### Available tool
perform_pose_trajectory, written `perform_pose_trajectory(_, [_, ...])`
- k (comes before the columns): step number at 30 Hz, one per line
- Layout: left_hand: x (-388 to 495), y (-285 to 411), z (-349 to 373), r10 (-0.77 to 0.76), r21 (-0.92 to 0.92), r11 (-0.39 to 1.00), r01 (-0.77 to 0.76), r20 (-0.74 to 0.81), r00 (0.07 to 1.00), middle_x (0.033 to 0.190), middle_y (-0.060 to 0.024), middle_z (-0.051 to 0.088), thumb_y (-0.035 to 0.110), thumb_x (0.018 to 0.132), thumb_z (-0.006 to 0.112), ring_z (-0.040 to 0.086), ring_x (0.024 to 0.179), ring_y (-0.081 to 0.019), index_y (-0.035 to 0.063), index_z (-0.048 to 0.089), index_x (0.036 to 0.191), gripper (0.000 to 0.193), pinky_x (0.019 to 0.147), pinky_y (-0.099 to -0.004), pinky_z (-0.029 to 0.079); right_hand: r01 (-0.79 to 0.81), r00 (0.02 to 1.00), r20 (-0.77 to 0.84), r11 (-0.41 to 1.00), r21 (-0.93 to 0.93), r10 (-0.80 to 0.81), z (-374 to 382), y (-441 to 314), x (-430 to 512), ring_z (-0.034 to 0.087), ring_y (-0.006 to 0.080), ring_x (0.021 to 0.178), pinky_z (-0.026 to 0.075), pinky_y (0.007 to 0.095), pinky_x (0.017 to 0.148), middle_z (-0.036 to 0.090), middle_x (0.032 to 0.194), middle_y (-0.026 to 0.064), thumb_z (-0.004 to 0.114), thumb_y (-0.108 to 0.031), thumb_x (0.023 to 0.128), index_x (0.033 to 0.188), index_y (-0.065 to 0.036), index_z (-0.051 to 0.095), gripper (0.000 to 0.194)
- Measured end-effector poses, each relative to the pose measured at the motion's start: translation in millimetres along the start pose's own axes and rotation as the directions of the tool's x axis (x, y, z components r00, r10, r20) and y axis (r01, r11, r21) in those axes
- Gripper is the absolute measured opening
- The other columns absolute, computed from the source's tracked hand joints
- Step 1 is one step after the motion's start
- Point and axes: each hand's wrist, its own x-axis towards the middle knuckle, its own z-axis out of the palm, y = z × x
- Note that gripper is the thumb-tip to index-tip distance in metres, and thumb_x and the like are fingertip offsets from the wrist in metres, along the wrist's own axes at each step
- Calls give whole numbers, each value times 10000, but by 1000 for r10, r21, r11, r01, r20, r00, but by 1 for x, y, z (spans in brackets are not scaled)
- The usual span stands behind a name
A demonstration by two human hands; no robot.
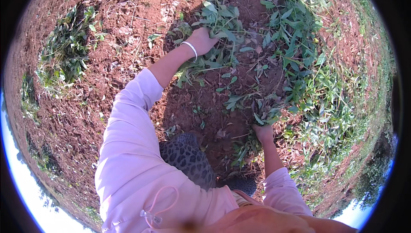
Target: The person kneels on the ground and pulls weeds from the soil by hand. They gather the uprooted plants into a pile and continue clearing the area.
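Observation:
My left hand (203, 42), with a white bangle (191, 48) at the wrist, is closed around a bunch of leafy green plants (226, 22). Leaves stick out above and below the fist, close over the reddish soil. Lower and to the right, my right hand (264, 134) grips a smaller tuft of green plants (271, 114) by the stems. More leaves (245, 149) lie just left of that hand. The fingers of both hands are partly covered by foliage. Between the hands, loose sprigs (236, 101) lie on the shaded soil (205, 104).
A long band of leafy plants (298, 46) runs along the right side. At the left sits a heap of pulled plants (67, 45) on bare red soil (122, 37). My knee in spotted cloth (189, 157) is below my hands.

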Motion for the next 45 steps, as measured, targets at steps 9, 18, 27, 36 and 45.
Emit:
perform_pose_trajectory(9, [25,-11,-22,163,502,863,51,-374,913,1323,-211,594,137,872,738,726,996,-377,79,500,1365,550,828,-467,613,269,963,34,939,-214,-268,-2,3,2,662,450,1128,525,481,970,717,1184,257,799,-355,775,1226,9,674,592])
perform_pose_trajectory(18, [62,-75,-68,-151,493,811,315,-344,927,1243,-112,744,335,970,585,719,1153,-282,145,760,1213,355,966,-426,578,124,992,-34,992,15,-123,4,3,1,694,404,1046,514,455,946,741,1130,225,791,-337,783,1192,29,692,557])
perform_pose_trajectory(27, [-33,5,19,231,248,922,-297,261,937,1058,-252,724,376,894,712,685,1028,-441,-1,696,1172,468,941,-497,549,204,976,-71,979,-30,-206,-1,-6,-8,678,449,1076,524,482,942,739,1125,241,787,-333,799,1132,27,714,496])
perform_pose_trajectory(36, [-5,-22,16,401,598,791,-128,-350,846,1367,-138,591,127,834,716,615,1228,-337,96,705,1213,380,995,-444,548,99,994,-54,995,20,-98,2,0,-2,678,410,1110,514,442,979,719,1196,243,805,-310,763,1232,49,662,607])
perform_pose_trajectory(45, [57,-64,-58,-39,519,826,218,-333,942,1227,-124,743,407,931,619,708,1157,-281,121,763,1174,402,971,-421,573,53,996,-69,999,5,-53,4,4,2,662,454,1122,501,480,995,710,1195,281,806,-338,775,1209,77,677,614])
